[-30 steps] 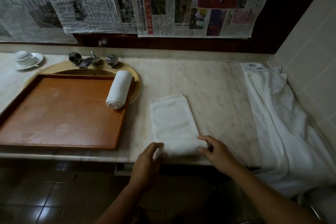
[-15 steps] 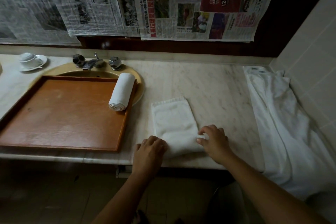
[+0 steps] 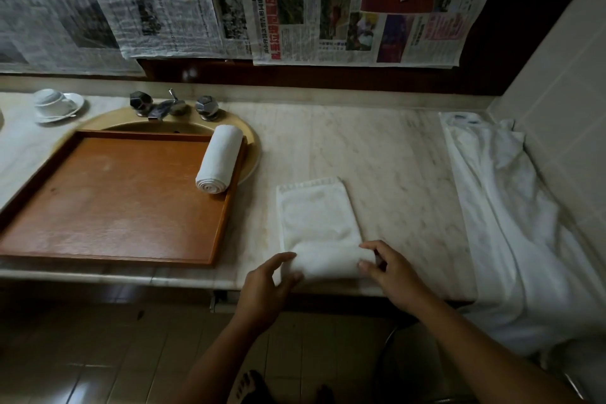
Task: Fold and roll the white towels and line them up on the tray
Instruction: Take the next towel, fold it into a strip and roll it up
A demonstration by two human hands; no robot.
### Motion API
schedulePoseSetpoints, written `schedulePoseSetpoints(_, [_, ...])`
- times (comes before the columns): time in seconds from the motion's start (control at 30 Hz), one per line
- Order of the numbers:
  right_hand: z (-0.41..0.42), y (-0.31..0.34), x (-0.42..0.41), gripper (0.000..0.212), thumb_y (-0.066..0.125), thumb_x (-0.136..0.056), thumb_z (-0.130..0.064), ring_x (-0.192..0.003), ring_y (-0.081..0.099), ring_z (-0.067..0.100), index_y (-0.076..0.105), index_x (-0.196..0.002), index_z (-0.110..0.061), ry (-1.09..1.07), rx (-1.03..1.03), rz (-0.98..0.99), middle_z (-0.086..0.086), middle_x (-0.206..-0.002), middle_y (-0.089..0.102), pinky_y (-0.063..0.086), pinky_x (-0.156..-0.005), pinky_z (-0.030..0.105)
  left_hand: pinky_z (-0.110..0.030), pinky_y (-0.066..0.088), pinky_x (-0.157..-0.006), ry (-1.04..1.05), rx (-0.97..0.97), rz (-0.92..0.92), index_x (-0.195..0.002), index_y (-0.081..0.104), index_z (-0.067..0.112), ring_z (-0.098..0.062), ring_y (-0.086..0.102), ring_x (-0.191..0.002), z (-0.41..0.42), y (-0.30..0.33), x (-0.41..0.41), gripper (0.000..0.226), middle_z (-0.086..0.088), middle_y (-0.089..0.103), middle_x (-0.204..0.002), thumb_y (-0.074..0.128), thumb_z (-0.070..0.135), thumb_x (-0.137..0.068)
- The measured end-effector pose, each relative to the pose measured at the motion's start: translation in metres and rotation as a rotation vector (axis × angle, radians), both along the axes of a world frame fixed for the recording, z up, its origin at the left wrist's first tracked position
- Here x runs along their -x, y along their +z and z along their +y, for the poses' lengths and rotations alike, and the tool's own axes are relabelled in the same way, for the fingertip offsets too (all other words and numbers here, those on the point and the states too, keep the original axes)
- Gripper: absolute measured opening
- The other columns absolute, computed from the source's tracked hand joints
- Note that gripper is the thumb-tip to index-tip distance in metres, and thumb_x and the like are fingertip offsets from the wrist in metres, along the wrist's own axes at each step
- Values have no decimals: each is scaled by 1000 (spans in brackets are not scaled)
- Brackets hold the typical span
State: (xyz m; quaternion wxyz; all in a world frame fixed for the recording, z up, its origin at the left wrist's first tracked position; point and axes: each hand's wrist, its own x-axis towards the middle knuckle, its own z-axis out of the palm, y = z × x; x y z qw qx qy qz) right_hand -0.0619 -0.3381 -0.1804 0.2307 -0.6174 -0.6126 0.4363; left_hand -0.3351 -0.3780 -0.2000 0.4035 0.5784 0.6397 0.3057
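Both hands' fingers curl on the folded towel [image 3: 316, 226]'s 6 o'clock roll; keep it tight, roll toward 12 o'clock.

The near end of the folded towel [image 3: 316, 223], flat against the counter edge [image 3: 164, 279] a second ago, is now turned up into a thick roll. The left hand [image 3: 265, 285] has shifted to cup the roll's left end, and the right hand [image 3: 390, 269] now pinches its right end.
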Motion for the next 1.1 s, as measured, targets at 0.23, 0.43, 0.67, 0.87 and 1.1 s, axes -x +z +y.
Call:
schedulePoseSetpoints(0.23, [34, 8, 6, 23, 66, -93, -33, -95, 59, 16, 60, -114, -25, -62, 116, -90, 1, -107, 61, 44, -72, 27, -32, 53, -81, -1, 68, 75, -124, 64, 31, -14, 64, -104, 32, 7, 6, 39, 4, 68, -112, 65, 51, -91])
schedulePoseSetpoints(0.43, [28, 4, 12, 7, 61, -92, -35, -96, 48, 17, 56, -88, -35, -9, -261, -449, -14, -102, 56, 38, -79, 33, -32, 50, -72, 29, -280, 371, -101, 64, 35, -8, 56, -88, 26, 8, -6, 16, 16, 62, -103, 63, 48, -91])
schedulePoseSetpoints(0.67, [-6, -22, -10, 45, 49, -94, -53, -101, 48, 9, 51, -138, -41, 100, -218, -316, -11, -122, 53, 43, -98, 32, -40, 52, -89, -123, -303, 529, -138, 51, 34, -13, 63, -105, 3, -1, 1, 51, 11, 55, -143, 44, 63, -96])
schedulePoseSetpoints(0.87, [4, -6, -5, 30, 65, -94, -30, -84, 54, 8, 58, -122, -36, 56, -135, -182, -15, -89, 50, 42, -77, 22, -36, 54, -87, -83, -185, 319, -138, 52, 34, -8, 64, -101, 10, 5, -2, 47, 10, 61, -134, 59, 51, -94])
schedulePoseSetpoints(1.1, [33, 4, 1, 25, 56, -99, -35, -105, 57, 16, 57, -124, -29, 6, 43, -81, -1, -119, 59, 48, -81, 29, -37, 53, -87, -62, 45, 229, -128, 60, 26, -18, 63, -104, 41, 12, -1, 44, -1, 69, -118, 52, 55, -96])
